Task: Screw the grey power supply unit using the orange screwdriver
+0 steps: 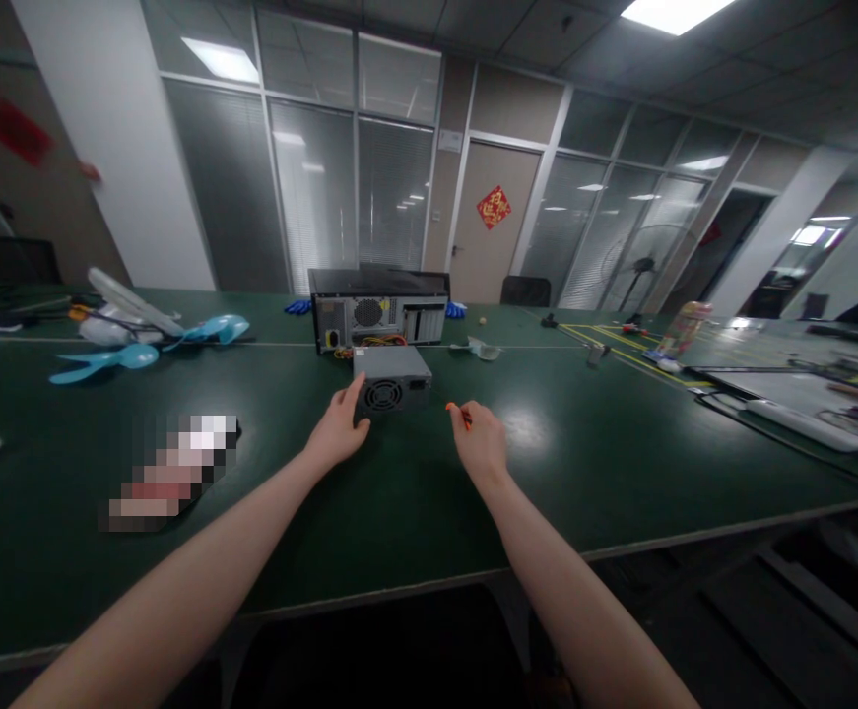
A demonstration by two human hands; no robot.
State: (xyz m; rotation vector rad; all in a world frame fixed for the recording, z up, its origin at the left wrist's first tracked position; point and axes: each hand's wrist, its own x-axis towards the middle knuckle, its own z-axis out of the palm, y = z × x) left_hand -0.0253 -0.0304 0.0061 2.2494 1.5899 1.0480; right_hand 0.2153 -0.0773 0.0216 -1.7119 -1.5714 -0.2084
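A grey computer power supply (408, 375) stands on the green table, its round fan grille and socket facing me. My left hand (338, 425) is at its left side, index finger against the left edge. The thumb is spread apart, in front of the box. Just right of the power supply, my right hand (481, 440) is closed around an orange-handled screwdriver (452, 406), whose thin shaft points towards the box and is hard to make out. Behind the power supply, a black computer case (380, 286) lies on its side, with coloured cables at its lower edge.
Blue fan blades (114, 362) and a white fan part (129, 305) lie at the left. A pixelated object (177, 473) is nearer me. Crumpled material (479, 348) lies right of the case. Further right are a bottle (684, 330) and a white power strip (805, 423) with its cord.
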